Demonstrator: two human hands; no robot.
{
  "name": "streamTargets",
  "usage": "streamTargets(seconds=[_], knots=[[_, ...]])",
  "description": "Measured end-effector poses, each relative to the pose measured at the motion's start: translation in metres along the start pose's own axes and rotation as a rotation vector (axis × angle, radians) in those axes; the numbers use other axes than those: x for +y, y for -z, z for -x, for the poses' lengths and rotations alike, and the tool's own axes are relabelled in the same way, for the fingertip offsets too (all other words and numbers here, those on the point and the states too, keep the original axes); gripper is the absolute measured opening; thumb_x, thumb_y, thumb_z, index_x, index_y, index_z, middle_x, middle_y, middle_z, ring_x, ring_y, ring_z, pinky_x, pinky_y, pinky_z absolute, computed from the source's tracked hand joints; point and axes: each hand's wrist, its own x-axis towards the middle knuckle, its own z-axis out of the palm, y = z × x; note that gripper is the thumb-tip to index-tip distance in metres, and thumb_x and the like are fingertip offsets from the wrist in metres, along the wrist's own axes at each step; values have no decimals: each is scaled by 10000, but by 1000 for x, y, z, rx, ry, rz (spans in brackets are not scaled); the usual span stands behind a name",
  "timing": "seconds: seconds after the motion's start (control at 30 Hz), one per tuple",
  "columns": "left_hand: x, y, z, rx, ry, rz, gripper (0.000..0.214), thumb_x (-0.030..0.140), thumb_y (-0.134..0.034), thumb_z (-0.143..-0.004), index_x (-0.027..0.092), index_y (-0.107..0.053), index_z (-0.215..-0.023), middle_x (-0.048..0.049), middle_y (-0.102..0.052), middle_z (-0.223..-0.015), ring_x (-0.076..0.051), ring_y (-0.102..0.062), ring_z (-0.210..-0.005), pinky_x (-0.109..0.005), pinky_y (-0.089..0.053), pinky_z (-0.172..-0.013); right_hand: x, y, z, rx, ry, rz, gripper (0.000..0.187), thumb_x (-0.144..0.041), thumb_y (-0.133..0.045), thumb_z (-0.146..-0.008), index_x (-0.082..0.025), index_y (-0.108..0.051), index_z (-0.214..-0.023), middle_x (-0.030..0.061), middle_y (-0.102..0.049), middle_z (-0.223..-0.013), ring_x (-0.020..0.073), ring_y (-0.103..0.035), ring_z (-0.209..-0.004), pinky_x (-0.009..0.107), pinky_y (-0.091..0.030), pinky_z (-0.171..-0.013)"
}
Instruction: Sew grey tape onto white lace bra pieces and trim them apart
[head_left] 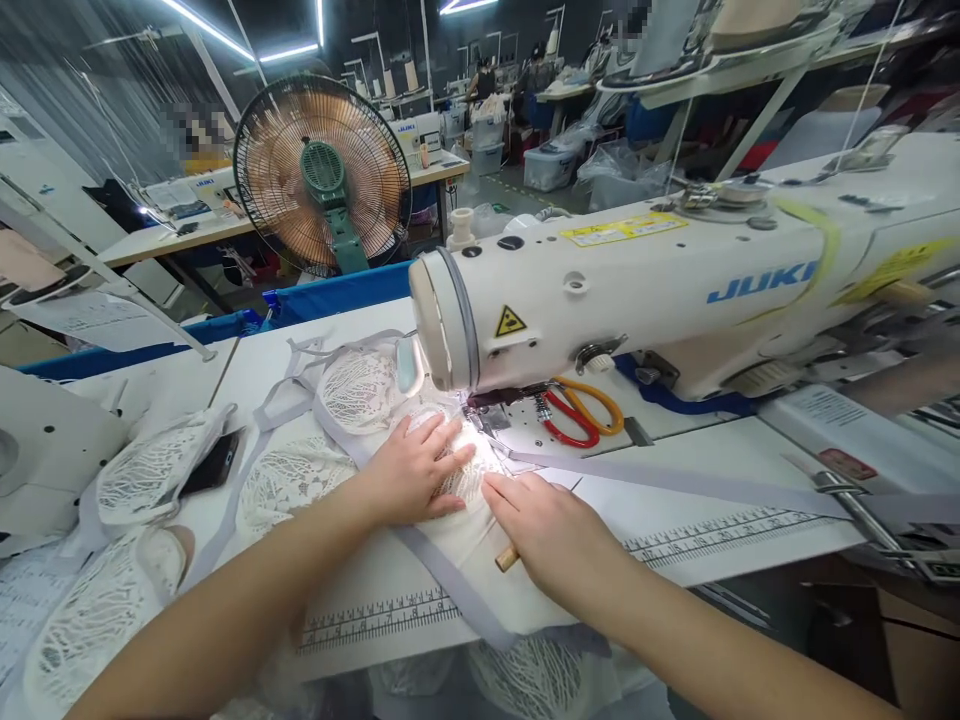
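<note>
My left hand (414, 468) lies flat with fingers spread on a white lace fabric piece (457, 485) just left of the needle of a white JUKI sewing machine (637, 290). My right hand (551, 530) presses the same fabric from the near right, fingers together and pointing toward the needle, with a small wooden stick (507, 559) tucked under it. A grey elastic band (675, 480) runs from the needle area out to the right across the table.
More lace cups with grey straps (150, 480) lie to the left. Red and orange scissors (577, 410) rest under the machine arm. A dark phone (214, 463) lies at left. A fan (321, 175) stands behind the white table (712, 530), whose edge carries printed rulers.
</note>
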Motion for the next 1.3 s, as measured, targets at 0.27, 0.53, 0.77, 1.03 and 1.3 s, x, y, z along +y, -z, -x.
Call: streamTargets(seconds=[0.27, 0.53, 0.77, 1.03, 1.3], knots=[[-8, -6, -4, -12, 88, 1, 625, 544, -448, -837, 199, -370, -1352, -165, -314, -1434, -376, -296, -1285, -596, -280, -970, 4, -1, -7, 24, -14, -39, 253, -31, -545, -732, -146, -593, -952, 82, -631, -975, 196, -534, -743, 292, -411, -576], [6, 9, 4, 124, 142, 74, 418, 240, -501, -829, 139, -494, -1235, -189, -451, -1322, -325, -372, -1248, -529, -334, -993, 18, 5, -4, 80, 5, -106, 456, 37, -461, -671, -146, -582, -1071, 83, -640, -1063, 189, -557, -772, 285, -451, -615], [22, 7, 17, -148, 406, 67, 657, 448, -546, -804, 202, -333, -1374, -152, -247, -1467, -388, -186, -1336, -665, -256, -969, 22, 2, -2, 58, 66, -20, 475, 21, -447, -714, -145, -566, -1143, 87, -624, -1158, 180, -604, -785, 275, -469, -611], [1, 4, 12, -147, 464, 136, 682, 445, -569, -797, 181, -329, -1378, -151, -207, -1481, -379, -175, -1343, -595, -321, -977, 18, 5, -19, -54, -15, 10, 372, 38, -481, -715, -144, -604, -1015, 81, -658, -1035, 171, -598, -715, 262, -405, -561], [-6, 5, 12, -170, 446, 150, 689, 450, -559, -805, 173, -311, -1385, -143, -183, -1490, -355, -170, -1350, -556, -293, -1011, 15, 12, -23, -100, -30, 14, 306, 29, -484, -729, -153, -600, -946, 70, -660, -971, 161, -582, -664, 260, -361, -531]])
